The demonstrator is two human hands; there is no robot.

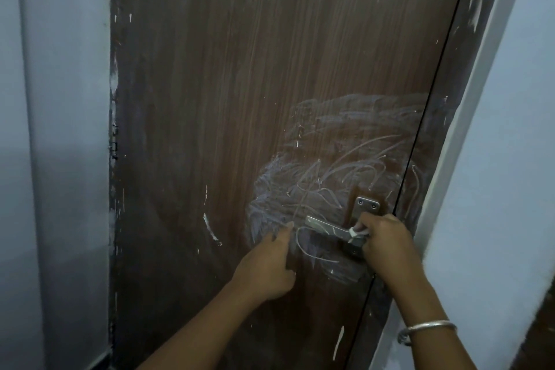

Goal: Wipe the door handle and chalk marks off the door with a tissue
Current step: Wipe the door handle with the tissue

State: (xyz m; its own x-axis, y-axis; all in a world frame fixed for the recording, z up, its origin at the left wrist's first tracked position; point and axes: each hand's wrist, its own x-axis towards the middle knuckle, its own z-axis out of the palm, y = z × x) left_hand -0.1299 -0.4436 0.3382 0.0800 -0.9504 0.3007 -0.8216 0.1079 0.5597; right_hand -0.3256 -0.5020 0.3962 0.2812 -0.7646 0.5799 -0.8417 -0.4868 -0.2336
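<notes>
We see a pale blue-grey wall [54,129] on the left, with a vertical ridge running down it. Beside it, a dark brown door frame [114,249] flecked with white paint. On the right, another blue-grey wall [519,144] with pale trim [465,129] along its edge.

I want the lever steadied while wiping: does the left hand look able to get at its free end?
Likely yes. The left hand lies beside the free end of the door handle, nothing between; the right hand grips the tissue at the other end.
</notes>
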